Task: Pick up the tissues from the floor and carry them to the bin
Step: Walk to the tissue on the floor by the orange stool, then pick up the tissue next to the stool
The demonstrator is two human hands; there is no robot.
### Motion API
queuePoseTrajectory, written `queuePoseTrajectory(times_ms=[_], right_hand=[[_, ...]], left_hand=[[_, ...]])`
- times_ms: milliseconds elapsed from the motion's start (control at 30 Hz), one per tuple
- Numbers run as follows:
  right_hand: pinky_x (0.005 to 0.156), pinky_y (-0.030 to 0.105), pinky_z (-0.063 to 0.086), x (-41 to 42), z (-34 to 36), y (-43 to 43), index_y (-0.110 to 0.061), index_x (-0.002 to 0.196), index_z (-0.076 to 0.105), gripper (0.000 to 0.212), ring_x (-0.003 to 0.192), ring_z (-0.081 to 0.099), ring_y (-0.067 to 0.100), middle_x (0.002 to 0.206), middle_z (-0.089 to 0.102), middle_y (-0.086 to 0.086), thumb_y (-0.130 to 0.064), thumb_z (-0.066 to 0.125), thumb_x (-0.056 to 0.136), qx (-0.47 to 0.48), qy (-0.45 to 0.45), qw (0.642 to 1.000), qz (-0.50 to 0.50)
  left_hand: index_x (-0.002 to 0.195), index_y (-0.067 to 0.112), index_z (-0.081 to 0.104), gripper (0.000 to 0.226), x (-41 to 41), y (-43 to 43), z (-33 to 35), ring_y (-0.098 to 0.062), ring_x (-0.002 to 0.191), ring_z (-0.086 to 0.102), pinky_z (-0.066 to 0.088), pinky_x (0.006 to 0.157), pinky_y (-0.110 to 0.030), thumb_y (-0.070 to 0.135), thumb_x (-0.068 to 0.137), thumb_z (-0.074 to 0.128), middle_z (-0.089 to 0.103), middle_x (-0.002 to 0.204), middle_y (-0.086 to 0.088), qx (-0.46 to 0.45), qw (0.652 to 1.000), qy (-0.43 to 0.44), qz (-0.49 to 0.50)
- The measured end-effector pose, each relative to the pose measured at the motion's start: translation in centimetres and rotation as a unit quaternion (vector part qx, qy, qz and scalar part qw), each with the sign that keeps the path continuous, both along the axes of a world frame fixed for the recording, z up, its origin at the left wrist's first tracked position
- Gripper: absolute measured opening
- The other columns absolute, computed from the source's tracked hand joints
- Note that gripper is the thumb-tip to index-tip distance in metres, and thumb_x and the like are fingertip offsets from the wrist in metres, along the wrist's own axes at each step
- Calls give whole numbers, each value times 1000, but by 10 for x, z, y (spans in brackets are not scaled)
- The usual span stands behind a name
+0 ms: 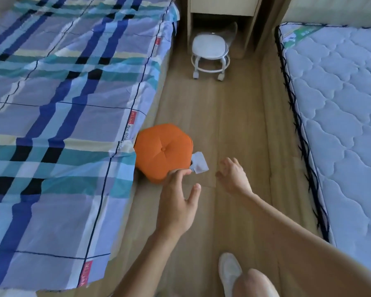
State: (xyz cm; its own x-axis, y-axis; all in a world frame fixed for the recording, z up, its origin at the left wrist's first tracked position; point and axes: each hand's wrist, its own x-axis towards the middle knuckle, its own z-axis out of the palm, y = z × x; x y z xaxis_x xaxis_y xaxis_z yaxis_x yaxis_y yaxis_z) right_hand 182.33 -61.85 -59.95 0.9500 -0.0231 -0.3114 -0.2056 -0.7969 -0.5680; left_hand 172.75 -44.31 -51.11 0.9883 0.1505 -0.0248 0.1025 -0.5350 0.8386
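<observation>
A white crumpled tissue (pixel 199 163) lies on the wooden floor against the right side of an orange cushion stool (pixel 162 151). My left hand (pixel 178 200) is stretched out just below the tissue, fingers apart and empty, its fingertips close to the tissue's lower left edge. My right hand (pixel 234 175) hovers to the right of the tissue, open and holding nothing. No bin is in view.
A bed with a blue plaid sheet (pixel 58 116) fills the left side. A bare white mattress (pixel 338 116) runs along the right. A small white wheeled stool (pixel 210 54) stands under a desk at the far end. My white shoe (pixel 229 273) is at the bottom.
</observation>
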Motion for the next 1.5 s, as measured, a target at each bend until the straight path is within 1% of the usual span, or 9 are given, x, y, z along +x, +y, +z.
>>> queuePoseTrajectory(times_ms=[167, 267, 433, 633, 767, 933, 1200, 1333, 1500], right_hand=[[70, 34, 48, 58, -174, -1, -18, 139, 49, 51, 107, 62, 27, 136, 46, 3, -25, 60, 90, -59, 41, 995, 69], [84, 39, 54, 90, -248, 11, -18, 142, 46, 54, 121, 56, 26, 143, 42, 4, -26, 61, 91, -75, 58, 989, 113], [104, 47, 46, 133, -335, 35, -19, 144, 45, 50, 138, 39, 30, 153, 35, 10, -30, 52, 95, -128, 77, 973, 175], [114, 50, 35, 159, -392, 65, -30, 147, 43, 60, 148, 23, 33, 159, 22, 15, -40, 60, 90, -156, 73, 965, 199], [116, 52, 26, 161, -411, 67, -30, 149, 41, 64, 146, 25, 32, 158, 24, 13, -45, 60, 89, -181, 97, 960, 188], [101, 45, 43, 136, -413, 52, -13, 134, 55, 52, 120, 56, 32, 133, 54, 11, -44, 55, 92, -195, 52, 963, 176], [91, 33, 47, 42, -362, 47, -14, 121, 68, 38, 114, 62, 22, 125, 66, 4, -35, 68, 90, 3, 74, 979, 189], [101, 34, 48, -8, -321, 81, -21, 113, 74, 28, 111, 64, 10, 122, 68, -9, -34, 69, 89, 78, 78, 952, 286], [98, 29, 48, -76, -287, 156, -24, 111, 76, 22, 105, 64, -1, 115, 69, -19, -28, 66, 92, 127, 116, 875, 453]], left_hand=[[120, 16, 60, 29, 50, 4, -143, -11, 117, 55, 47, 100, -35, 22, 92, 63, 58, 121, 6, 23, 999, 0, -37], [122, 17, 59, 31, 68, 13, -201, -7, 119, 54, 45, 102, -29, 25, 92, 62, 56, 124, 9, 42, 997, 9, -69], [123, 20, 60, 32, 74, 35, -259, 5, 115, 47, 31, 94, -1, 30, 93, 61, 53, 126, 14, 98, 984, 21, -145], [124, 26, 60, 33, 65, 55, -287, 5, 123, 47, 40, 98, -13, 36, 92, 59, 50, 128, 21, 104, 986, 20, -130], [125, 26, 59, 33, 56, 58, -296, 4, 125, 47, 40, 99, -14, 35, 92, 59, 49, 128, 22, 89, 989, 22, -117], [124, 25, 59, 33, 48, 60, -303, 5, 123, 47, 35, 100, -11, 36, 93, 58, 49, 129, 19, 103, 986, 35, -125], [130, 19, 53, 41, 10, 67, -326, -10, 124, 48, 45, 102, -34, 39, 93, 55, 46, 132, 10, 141, 976, 83, -147], [146, 16, 35, 64, -28, 77, -351, -21, 128, 46, 44, 101, -38, 32, 89, 60, 42, 142, -1, 178, 975, 80, -106], [148, 17, 26, 80, -118, 114, -375, -25, 119, 49, 49, 95, -43, 40, 82, 64, 41, 138, -2, 165, 981, 98, 0]])
